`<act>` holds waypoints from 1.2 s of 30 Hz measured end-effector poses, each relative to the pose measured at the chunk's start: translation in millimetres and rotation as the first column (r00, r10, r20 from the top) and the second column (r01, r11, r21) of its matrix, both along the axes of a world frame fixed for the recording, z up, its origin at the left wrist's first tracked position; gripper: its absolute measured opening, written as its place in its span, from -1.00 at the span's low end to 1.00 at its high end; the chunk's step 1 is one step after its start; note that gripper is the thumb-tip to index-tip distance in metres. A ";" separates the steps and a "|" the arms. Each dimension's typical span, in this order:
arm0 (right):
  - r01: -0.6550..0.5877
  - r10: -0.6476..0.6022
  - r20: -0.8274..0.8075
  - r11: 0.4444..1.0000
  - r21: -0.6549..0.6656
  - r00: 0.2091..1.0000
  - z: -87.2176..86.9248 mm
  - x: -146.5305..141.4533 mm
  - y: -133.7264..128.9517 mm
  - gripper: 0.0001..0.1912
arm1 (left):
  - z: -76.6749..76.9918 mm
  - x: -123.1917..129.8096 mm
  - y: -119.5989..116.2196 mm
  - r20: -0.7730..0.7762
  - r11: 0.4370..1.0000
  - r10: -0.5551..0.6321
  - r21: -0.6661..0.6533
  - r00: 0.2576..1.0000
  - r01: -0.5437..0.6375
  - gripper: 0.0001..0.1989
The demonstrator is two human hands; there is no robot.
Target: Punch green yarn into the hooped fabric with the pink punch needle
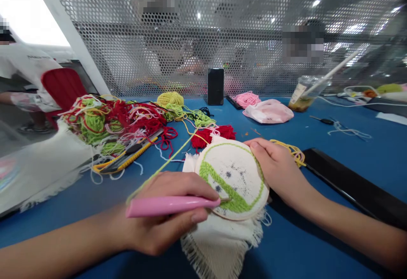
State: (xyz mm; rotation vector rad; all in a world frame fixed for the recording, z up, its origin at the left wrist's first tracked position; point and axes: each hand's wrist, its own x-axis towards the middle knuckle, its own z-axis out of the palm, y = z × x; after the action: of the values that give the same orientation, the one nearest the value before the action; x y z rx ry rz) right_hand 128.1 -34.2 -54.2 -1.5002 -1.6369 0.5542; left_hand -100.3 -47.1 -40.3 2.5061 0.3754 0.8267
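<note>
Gripped in my left hand point(171, 211) is a pink punch needle point(171, 206), its metal tip touching the green stitched band on the cloth. Light green yarn point(168, 161) runs from the pen's rear end back to the yarn on the table. My right hand point(275, 166) holds the right edge of a round embroidery hoop point(235, 180), thumb on top, other fingers mostly hidden behind it. White cloth in the hoop carries dark dotted marks, a green stitched band and a green outline. Fringed cloth point(219, 245) hangs below the hoop.
Tangled yarn point(95, 122), a yellow cutter point(136, 154) and white cloth point(47, 164) lie left. Behind are red yarn point(222, 132), a phone point(215, 86), a plastic bag point(269, 111) and a cup point(300, 94). A black case point(352, 181) lies right. A seated person point(28, 71) is far left.
</note>
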 end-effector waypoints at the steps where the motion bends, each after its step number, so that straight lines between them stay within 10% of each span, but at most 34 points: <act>1: -0.001 0.001 -0.004 1.000 -0.001 1.000 -0.3 0.1 0.4 -0.70 | -0.3 0.3 0.2 -0.003 1.000 -0.009 -0.004 1.000 0.009 -0.73; 14: -0.001 0.006 -0.058 0.996 0.089 0.998 15.4 -11.2 -21.4 -0.73 | -2.8 12.6 6.2 -0.272 0.997 -0.049 0.047 0.961 0.064 -0.76; 22: -0.005 0.006 -0.048 1.000 0.017 0.999 1.4 -3.2 -2.9 -0.72 | -0.2 4.9 2.9 0.052 0.994 -0.005 -0.111 0.999 0.011 -0.67; 36: 0.011 -0.011 -0.025 1.000 0.009 1.000 1.4 -2.1 -0.8 -0.73 | 0.0 0.7 2.7 0.089 0.989 -0.008 -0.144 0.996 0.020 -0.65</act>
State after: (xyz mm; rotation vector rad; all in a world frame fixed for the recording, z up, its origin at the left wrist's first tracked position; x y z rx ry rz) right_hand 126.1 -35.0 -52.7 -1.4890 -1.6095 0.5563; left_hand -99.6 -44.5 -40.3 2.3271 0.3735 0.8698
